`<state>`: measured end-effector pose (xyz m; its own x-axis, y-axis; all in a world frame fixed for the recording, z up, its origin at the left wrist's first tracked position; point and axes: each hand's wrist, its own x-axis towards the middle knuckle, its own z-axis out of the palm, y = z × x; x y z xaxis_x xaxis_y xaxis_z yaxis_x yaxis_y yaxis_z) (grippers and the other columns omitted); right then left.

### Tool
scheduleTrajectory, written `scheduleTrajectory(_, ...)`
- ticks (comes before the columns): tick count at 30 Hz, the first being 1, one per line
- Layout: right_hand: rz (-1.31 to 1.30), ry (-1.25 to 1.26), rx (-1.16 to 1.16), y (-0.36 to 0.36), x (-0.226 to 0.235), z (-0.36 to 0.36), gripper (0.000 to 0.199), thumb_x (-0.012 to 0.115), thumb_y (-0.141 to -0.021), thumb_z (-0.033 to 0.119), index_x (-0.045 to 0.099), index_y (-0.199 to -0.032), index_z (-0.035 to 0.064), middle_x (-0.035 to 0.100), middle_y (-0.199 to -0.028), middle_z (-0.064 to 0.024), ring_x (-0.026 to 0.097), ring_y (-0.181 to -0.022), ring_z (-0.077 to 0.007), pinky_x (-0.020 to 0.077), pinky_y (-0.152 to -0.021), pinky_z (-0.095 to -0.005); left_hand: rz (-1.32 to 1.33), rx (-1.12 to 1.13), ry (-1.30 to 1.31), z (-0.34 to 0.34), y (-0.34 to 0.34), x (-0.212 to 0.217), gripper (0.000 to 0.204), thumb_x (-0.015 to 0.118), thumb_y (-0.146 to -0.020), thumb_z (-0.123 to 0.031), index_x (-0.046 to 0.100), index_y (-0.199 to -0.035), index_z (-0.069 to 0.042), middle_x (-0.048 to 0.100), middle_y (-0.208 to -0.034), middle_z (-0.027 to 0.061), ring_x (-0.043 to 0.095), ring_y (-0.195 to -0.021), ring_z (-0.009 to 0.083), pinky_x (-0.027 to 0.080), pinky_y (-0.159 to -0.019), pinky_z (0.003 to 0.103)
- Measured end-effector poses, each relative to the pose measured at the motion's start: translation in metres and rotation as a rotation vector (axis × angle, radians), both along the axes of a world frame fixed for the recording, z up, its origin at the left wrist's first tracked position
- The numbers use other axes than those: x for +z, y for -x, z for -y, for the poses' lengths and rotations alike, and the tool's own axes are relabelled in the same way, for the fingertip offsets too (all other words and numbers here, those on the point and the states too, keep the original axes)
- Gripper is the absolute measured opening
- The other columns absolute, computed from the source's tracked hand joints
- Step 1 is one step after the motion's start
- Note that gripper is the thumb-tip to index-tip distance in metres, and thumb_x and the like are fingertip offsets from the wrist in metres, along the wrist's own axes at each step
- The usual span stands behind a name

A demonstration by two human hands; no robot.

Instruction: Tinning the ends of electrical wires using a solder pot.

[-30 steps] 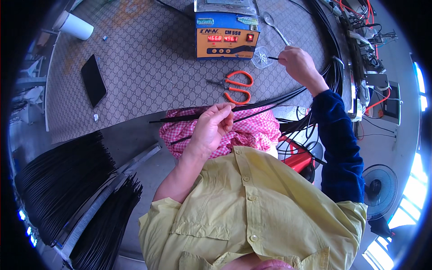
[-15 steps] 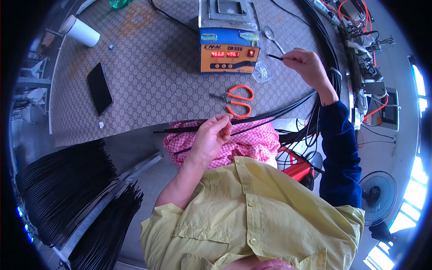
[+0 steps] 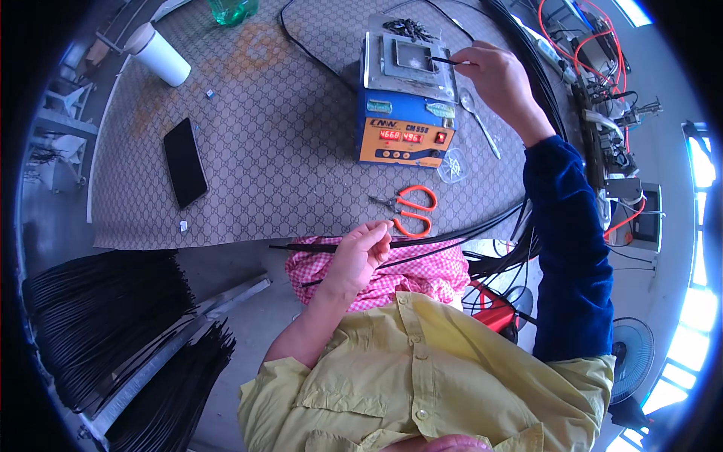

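My right hand pinches a thin black cable. The cable's tip reaches over the square well on top of a blue and orange solder pot with a lit red display. My left hand is closed near the table's front edge, thumb against curled fingers; what it holds, if anything, is hidden. Black cables pass beneath it, over a pink checked cloth on my lap. Just beyond the left hand lie scissors with orange handles, their blades apart.
Beside the pot are a small clear dish and a spoon; dark scraps lie behind it. A phone and white cup are to the left. Cable bundles hang at lower left; a fan stands right.
My right hand has moved forward and left, bringing the cable tip from beside the pot to over its well. The view has shifted; the left hand stays closed near the table edge.
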<state>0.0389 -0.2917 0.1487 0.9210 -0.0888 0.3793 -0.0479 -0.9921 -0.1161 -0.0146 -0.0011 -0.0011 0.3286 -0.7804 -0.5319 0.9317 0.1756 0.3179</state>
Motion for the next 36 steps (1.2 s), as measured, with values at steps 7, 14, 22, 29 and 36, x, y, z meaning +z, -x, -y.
scheduleTrajectory(7,-0.07,0.035,-0.025,-0.022,-0.014,-0.001,0.009,0.056,-0.074,0.01,0.063,-0.08,0.0089,0.057,-0.077,-0.0059,0.057,-0.075,-0.0259,0.0454,-0.066,-0.0342,-0.019,0.002,0.005,-0.002,-0.003,-0.001,0.014,0.051,-0.085,-0.013,0.055,-0.093,-0.002,0.053,-0.071,0.0008,0.048,-0.059,0.0089,0.037,-0.052,0.021)
scheduleTrajectory(14,-0.112,0.036,-0.043,-0.026,-0.019,0.0,0.01,0.056,-0.073,0.007,0.063,-0.08,0.0086,0.057,-0.076,-0.0058,0.058,-0.074,-0.0253,0.0457,-0.065,-0.033,-0.04,0.014,0.008,-0.002,-0.004,0.001,0.012,0.053,-0.085,-0.013,0.057,-0.09,-0.004,0.053,-0.068,-0.0009,0.046,-0.055,0.0057,0.037,-0.051,0.019)
scheduleTrajectory(22,-0.106,0.045,-0.049,-0.026,-0.022,0.0,0.01,0.056,-0.073,0.007,0.063,-0.079,0.0093,0.057,-0.076,-0.0054,0.058,-0.073,-0.0252,0.0457,-0.064,-0.0327,-0.033,0.014,0.022,-0.003,-0.004,-0.001,0.013,0.051,-0.085,-0.013,0.056,-0.092,-0.002,0.053,-0.07,0.0,0.047,-0.059,0.0075,0.037,-0.052,0.02)
scheduleTrajectory(29,-0.117,0.049,-0.066,-0.023,-0.018,-0.003,0.008,0.057,-0.074,0.011,0.064,-0.079,0.0095,0.057,-0.077,-0.0054,0.057,-0.073,-0.0259,0.0456,-0.064,-0.0334,-0.028,0.016,0.025,-0.003,-0.004,-0.001,0.015,0.05,-0.086,-0.013,0.055,-0.094,-0.001,0.054,-0.072,0.0006,0.048,-0.06,0.0082,0.038,-0.053,0.02)
scheduleTrajectory(36,-0.108,0.005,-0.007,-0.024,-0.012,0.004,0.013,0.057,-0.075,0.014,0.063,-0.081,0.0037,0.059,-0.074,-0.0109,0.058,-0.071,-0.0282,0.0448,-0.064,-0.0352,-0.021,0.009,0.017,-0.003,-0.003,0.0,0.015,0.05,-0.086,-0.013,0.056,-0.094,-0.002,0.053,-0.072,0.0002,0.048,-0.061,0.0081,0.038,-0.053,0.02)
